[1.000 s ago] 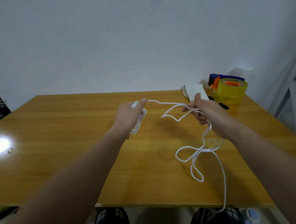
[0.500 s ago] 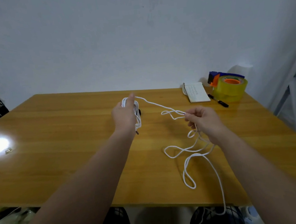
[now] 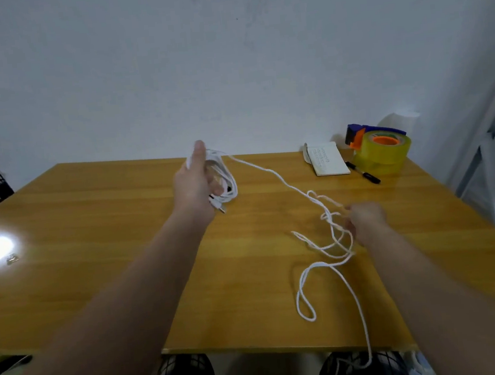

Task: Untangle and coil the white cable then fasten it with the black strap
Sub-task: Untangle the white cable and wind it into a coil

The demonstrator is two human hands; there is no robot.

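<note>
White cable [image 3: 269, 170] runs from a bundle of loops gripped in the left hand [image 3: 197, 183], over the far middle of the table [image 3: 96, 262], to a tangle pinched by the right hand [image 3: 364, 218]; the hands are well apart. Slack loops lie on bare wood near the front edge, and one end drops over it. Notebook [image 3: 326, 160], pen [image 3: 362, 173] and tape dispenser [image 3: 381, 150] crowd the far right corner.
</note>
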